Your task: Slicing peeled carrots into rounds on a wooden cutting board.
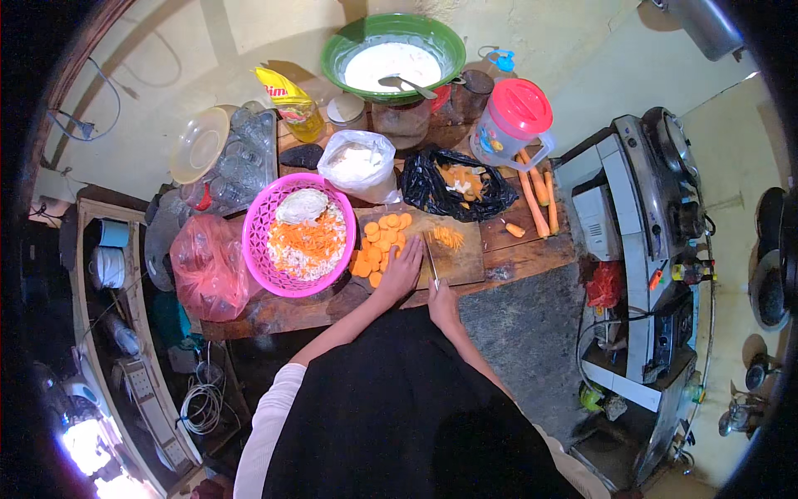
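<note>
A wooden cutting board (471,269) lies before me at the table's front edge. My right hand (442,303) grips a kitchen knife (431,257), its blade pointing away from me across the board. Close against the blade's left side, my left hand (403,271) rests with fingers extended; whatever lies under the fingertips is hidden. Round carrot slices (376,242) are heaped left of that hand. To the right of the blade sits a small pile of thin carrot strips (447,237).
Left of the board stands a pink basket (250,265) of shredded vegetables. Behind are a bag of white powder (358,165), a black bag of peelings (421,193) and a green basin (330,68). Whole carrots (533,196) lie beside a lidded pitcher (508,125). A red bag (209,268) sits far left.
</note>
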Action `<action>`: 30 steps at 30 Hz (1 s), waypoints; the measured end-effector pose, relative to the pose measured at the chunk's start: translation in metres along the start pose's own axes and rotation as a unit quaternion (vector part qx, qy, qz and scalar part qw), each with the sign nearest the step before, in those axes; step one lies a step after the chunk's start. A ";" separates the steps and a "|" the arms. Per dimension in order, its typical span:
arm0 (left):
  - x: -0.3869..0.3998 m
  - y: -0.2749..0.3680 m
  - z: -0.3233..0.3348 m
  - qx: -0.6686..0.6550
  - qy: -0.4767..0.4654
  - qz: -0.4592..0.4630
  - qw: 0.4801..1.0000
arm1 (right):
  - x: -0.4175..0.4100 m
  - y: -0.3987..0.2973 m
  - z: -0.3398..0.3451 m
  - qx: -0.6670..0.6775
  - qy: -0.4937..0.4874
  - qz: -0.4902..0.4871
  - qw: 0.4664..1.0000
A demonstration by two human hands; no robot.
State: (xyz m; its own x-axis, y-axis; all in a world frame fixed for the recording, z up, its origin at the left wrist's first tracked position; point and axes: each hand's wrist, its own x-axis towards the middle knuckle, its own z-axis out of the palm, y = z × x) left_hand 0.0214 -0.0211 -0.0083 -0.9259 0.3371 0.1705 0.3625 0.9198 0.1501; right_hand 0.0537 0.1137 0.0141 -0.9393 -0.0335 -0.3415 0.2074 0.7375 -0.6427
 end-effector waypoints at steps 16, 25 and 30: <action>0.000 -0.001 0.002 0.002 -0.013 0.003 1.000 | 0.000 -0.003 0.003 -0.025 0.028 0.001 0.999; 0.001 -0.001 0.002 0.012 -0.027 0.004 1.000 | 0.010 -0.010 -0.006 -0.053 -0.029 0.029 0.998; 0.002 0.001 0.002 0.011 -0.024 -0.007 1.000 | 0.012 0.001 0.003 -0.042 0.013 0.011 0.999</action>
State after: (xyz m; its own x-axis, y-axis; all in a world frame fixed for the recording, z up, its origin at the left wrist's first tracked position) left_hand 0.0199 -0.0196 -0.0099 -0.9348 0.3338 0.1213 0.3485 0.9281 0.1312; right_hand 0.0440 0.1121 0.0068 -0.9418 -0.0005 -0.3363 0.2049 0.7921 -0.5750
